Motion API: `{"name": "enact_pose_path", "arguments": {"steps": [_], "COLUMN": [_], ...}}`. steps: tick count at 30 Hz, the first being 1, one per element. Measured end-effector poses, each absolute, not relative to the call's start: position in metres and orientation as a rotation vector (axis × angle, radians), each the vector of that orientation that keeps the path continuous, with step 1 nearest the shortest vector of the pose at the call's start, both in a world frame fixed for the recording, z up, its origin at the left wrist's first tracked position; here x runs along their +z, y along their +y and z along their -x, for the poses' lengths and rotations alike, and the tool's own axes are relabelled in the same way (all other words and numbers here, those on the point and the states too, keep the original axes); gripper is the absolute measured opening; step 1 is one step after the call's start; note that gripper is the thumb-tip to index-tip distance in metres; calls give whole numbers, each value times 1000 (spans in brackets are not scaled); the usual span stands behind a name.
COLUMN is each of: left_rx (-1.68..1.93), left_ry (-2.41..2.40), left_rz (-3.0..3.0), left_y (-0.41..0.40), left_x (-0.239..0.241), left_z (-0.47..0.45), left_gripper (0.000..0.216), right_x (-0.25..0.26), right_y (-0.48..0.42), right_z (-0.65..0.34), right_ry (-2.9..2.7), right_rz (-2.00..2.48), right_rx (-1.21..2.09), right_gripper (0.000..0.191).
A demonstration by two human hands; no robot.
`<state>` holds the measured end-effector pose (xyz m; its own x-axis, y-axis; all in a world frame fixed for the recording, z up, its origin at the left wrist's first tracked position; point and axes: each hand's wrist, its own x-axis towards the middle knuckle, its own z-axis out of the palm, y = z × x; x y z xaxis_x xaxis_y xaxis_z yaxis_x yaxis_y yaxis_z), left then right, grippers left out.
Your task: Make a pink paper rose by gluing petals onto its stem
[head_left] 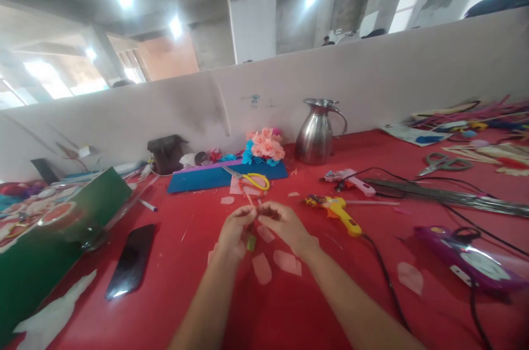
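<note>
My left hand (pixel 233 232) and my right hand (pixel 284 223) meet over the red table (pixel 185 295), fingers pinched together on a small pink paper piece (pixel 257 212) with a green stem end (pixel 250 243) hanging below. Loose pink paper petals (pixel 262 268) lie on the table just under my hands. Yellow-handled scissors (pixel 252 179) rest beyond my hands on a blue sheet (pixel 215 178). A yellow glue gun (pixel 339 212) lies to the right of my right hand.
A black phone (pixel 131 259) and a green box (pixel 49 240) sit left. A steel jug (pixel 316 132) and pink paper flowers (pixel 266 146) stand by the back wall. Wires (pixel 446 195), a white glue gun (pixel 351 180), grey scissors (pixel 444 162) and a purple case (pixel 471 262) are right.
</note>
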<state>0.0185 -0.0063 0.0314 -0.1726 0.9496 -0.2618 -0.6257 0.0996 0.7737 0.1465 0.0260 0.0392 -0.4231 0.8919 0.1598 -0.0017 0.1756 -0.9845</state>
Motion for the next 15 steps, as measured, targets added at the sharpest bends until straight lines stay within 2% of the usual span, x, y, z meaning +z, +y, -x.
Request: {"name": "enact_pose_path", "arguments": {"steps": [15], "left_rx": [1514], "left_ry": [944], "left_rz": [-537], "left_y": [-12], "left_x": [30], "left_z": [-12], "left_gripper": [23], "right_x": [36], "right_y": [22], "right_z": [-142], "right_ry": [-1737], "right_rz": [876], "right_rx": [1240], "right_gripper": [14]}}
